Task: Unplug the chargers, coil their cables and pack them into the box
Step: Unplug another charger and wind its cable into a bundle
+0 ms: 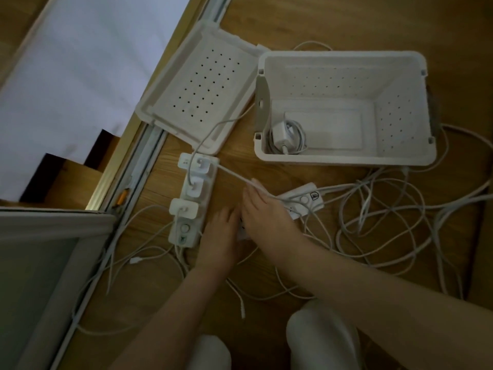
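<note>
The white perforated box (344, 158) stands open on the wooden floor with one coiled charger (286, 136) in its left corner. A white power strip (193, 206) at centre left carries three plugged-in chargers (200, 162), (196, 186), (184, 209). A second power strip (306, 200) lies slanted to its right. My right hand (264, 212) curls down over that strip's near end, gripping a white charger (241, 232) that is mostly hidden. My left hand (221, 231) touches the same spot from the left, its fingertips hidden. A thick cable (232, 173) crosses over my right fingers.
The box's lid (197, 86) lies upside down to the left of the box. Loose white cables (386, 209) tangle over the floor on the right and near my knees (317, 340). A sliding door track (138, 156) and white curtain (80, 62) run along the left.
</note>
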Demonstrator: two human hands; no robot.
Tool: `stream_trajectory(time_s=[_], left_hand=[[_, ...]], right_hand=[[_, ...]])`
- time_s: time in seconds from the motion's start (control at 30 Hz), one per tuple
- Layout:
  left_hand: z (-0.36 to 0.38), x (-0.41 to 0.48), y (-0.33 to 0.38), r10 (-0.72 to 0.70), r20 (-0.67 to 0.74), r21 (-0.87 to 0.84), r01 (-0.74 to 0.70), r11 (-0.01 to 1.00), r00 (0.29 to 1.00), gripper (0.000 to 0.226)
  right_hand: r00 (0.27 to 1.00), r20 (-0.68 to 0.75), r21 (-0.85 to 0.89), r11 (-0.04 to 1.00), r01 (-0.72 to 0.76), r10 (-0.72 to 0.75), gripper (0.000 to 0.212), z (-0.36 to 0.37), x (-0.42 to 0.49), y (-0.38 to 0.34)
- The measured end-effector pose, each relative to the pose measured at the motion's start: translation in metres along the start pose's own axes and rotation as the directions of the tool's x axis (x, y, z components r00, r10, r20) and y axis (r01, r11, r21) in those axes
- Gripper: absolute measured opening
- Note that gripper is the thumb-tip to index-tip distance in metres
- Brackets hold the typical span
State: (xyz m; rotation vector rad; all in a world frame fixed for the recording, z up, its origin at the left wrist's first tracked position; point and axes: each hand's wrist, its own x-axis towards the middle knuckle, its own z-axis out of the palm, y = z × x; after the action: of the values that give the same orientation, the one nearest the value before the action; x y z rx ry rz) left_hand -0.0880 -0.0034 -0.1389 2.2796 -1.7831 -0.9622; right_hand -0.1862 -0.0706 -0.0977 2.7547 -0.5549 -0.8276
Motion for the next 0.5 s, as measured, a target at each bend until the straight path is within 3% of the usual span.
stream_trajectory(time_s=[0.07,0.27,0.4,0.5], left_hand=[[0.000,-0.004,-0.005,0.036,-0.005,-0.056,-0.036,0.998,0.999,0.059],[-0.005,-0.004,-0.006,0.004,-0.015,-0.091,-0.006,0.996,1.000,0.047],[-0.005,-0.002,-0.006,-0.013,0.001,-0.069,0.013,0.998,1.000,0.041],[-0.003,0.000,-0.008,0.001,0.017,-0.041,0.000,0.999,1.000,0.050]], right_hand=[[0.996,0.082,-0.162,0.986,0.050,-0.037,0.040,-0.008,0.010,0.001],[0.956,0.295,-0.318,0.942,0.108,-0.010,0.025,-0.005,0.041,-0.003],[0.884,0.447,-0.088,0.977,0.193,-0.135,0.029,-0.019,0.053,0.007],[0.875,0.453,0.014,0.982,0.187,-0.173,0.035,-0.027,0.046,0.014]])
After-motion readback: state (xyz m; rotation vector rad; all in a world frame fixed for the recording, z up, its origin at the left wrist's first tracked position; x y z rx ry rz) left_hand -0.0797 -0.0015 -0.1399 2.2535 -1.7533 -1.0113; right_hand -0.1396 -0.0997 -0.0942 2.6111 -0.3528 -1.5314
